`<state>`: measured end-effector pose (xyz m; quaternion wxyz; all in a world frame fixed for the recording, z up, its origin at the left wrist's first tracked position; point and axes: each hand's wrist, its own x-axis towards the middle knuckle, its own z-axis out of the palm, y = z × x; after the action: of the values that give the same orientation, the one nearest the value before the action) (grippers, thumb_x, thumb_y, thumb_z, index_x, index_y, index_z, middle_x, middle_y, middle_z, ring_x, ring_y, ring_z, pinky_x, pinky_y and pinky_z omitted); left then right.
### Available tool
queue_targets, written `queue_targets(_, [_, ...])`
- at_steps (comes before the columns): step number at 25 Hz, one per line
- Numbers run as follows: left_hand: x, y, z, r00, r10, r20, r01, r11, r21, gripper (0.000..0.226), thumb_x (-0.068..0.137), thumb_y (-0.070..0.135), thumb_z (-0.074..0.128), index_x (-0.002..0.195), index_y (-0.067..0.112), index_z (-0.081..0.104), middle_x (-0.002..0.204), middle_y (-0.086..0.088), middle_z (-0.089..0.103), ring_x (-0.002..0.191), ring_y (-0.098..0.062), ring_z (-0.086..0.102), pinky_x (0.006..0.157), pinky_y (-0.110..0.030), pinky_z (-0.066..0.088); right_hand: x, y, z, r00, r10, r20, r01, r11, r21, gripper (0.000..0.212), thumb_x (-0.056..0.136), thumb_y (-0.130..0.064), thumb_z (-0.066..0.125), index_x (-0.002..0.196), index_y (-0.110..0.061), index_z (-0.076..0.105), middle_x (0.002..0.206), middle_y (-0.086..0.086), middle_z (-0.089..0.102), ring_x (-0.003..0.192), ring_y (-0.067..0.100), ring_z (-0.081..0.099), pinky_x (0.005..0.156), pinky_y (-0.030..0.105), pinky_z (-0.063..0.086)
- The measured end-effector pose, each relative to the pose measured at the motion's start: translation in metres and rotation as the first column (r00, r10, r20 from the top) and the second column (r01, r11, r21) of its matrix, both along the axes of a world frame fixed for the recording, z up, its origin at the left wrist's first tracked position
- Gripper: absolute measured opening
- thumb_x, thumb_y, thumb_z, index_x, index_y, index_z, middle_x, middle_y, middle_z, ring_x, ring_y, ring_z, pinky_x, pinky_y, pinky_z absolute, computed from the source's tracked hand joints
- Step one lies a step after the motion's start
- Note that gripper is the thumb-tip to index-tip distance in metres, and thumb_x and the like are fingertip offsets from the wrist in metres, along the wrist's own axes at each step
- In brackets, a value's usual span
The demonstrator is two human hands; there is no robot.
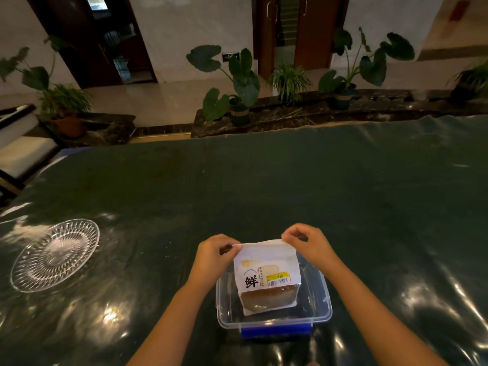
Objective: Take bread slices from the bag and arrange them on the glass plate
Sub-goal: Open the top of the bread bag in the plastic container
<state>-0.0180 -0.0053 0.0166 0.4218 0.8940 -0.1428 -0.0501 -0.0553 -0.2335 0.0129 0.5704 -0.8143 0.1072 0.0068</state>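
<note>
A white bread bag (264,270) with a black character and a yellow barcode label stands upright inside a clear plastic box (323,310). Brown bread shows through the bag's clear lower window. My left hand (214,256) pinches the bag's top left corner. At the top right corner, my right hand (307,243) pinches the same edge. The bag's top edge is stretched flat between both hands. A cut-glass plate (56,253) lies bare on the table, far to the left of the bag.
The table is covered by a shiny dark green sheet (264,180). The clear box has a blue latch (276,331) on its near side. Potted plants (237,85) stand on a ledge beyond the table's far edge.
</note>
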Motion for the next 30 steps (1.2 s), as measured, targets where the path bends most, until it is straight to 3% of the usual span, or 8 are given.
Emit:
queue_targets(5, [0.001,-0.005,0.004,0.986,0.087,-0.144,-0.100,0.991,-0.084,0.010,0.082,0.018,0.067,0.086,0.027,0.066,0.079,0.008,0.065,0.079,-0.010,0.063,0.062,-0.014,0.046,0.000,-0.002,0.006,0.997,0.066,0.026,-0.064,0.997,-0.045,0.008,0.079,-0.023,0.067,0.072,-0.027,0.066,0.080,-0.007,0.067,0.079,0.010,0.065,0.062,0.014,0.049])
queue_targets(11, [-0.006,-0.010,0.010,0.999,-0.002,0.038,0.003,0.999,-0.038,0.021,0.079,0.013,0.070,0.092,0.028,0.063,0.085,0.018,0.058,0.082,-0.002,0.058,0.069,-0.011,0.047,0.007,0.003,0.007,1.000,0.021,-0.006,-0.022,0.994,-0.104,0.012,0.083,-0.021,0.063,0.094,-0.023,0.061,0.098,-0.004,0.061,0.090,0.012,0.057,0.074,0.022,0.047])
queue_targets(16, [0.003,-0.008,0.018,0.999,-0.025,-0.020,0.023,0.996,-0.088,0.018,0.083,0.019,0.066,0.072,0.034,0.064,0.073,0.015,0.065,0.072,0.001,0.063,0.060,-0.011,0.048,0.004,-0.003,0.023,0.991,0.126,0.036,-0.124,0.991,-0.059,0.011,0.077,-0.025,0.069,0.071,-0.034,0.067,0.080,-0.010,0.068,0.078,0.005,0.063,0.063,0.013,0.049])
queue_targets(19, [0.001,-0.012,0.017,0.997,0.041,-0.070,-0.047,0.995,-0.088,0.009,0.084,0.022,0.065,0.088,0.030,0.066,0.092,0.012,0.065,0.092,-0.009,0.062,0.074,-0.015,0.047,0.009,-0.003,0.027,0.983,0.181,-0.043,-0.185,0.973,-0.140,0.014,0.078,-0.024,0.068,0.065,-0.026,0.069,0.075,-0.005,0.067,0.077,0.010,0.064,0.064,0.017,0.051])
queue_targets(21, [-0.009,-0.013,0.019,0.975,0.143,0.169,-0.157,0.985,0.071,0.033,0.080,0.028,0.069,0.111,0.026,0.060,0.114,0.009,0.057,0.112,-0.012,0.050,0.092,-0.025,0.038,0.012,-0.002,0.029,0.983,0.174,-0.062,-0.182,0.968,-0.171,0.015,0.079,-0.024,0.067,0.064,-0.023,0.069,0.076,0.000,0.067,0.077,0.012,0.064,0.067,0.022,0.053])
queue_targets(24, [-0.027,-0.020,0.025,0.835,-0.179,0.521,-0.004,0.944,0.331,0.048,0.075,0.036,0.071,0.118,0.024,0.055,0.121,0.000,0.060,0.117,-0.019,0.049,0.097,-0.038,0.030,0.016,-0.003,0.034,0.982,0.182,-0.058,-0.190,0.960,-0.206,0.018,0.079,-0.022,0.066,0.061,-0.025,0.068,0.073,-0.002,0.067,0.074,0.011,0.064,0.063,0.020,0.052])
queue_targets(26, [-0.034,-0.030,0.028,0.862,-0.349,0.369,0.140,0.862,0.487,0.047,0.083,0.034,0.064,0.126,0.025,0.049,0.129,0.001,0.057,0.124,-0.018,0.044,0.106,-0.042,0.021,0.018,-0.004,0.037,0.975,0.208,-0.073,-0.219,0.943,-0.251,0.019,0.080,-0.021,0.066,0.061,-0.026,0.067,0.073,-0.005,0.066,0.074,0.010,0.064,0.062,0.018,0.051])
queue_targets(30, [-0.030,-0.036,0.032,0.929,-0.286,0.233,0.091,0.789,0.608,0.031,0.090,0.028,0.056,0.121,0.028,0.057,0.130,0.004,0.056,0.129,-0.016,0.036,0.112,-0.040,0.013,0.023,-0.002,0.041,0.959,0.261,-0.106,-0.282,0.900,-0.332,0.012,0.079,-0.020,0.066,0.070,-0.027,0.069,0.075,-0.010,0.065,0.076,0.007,0.064,0.063,0.017,0.051])
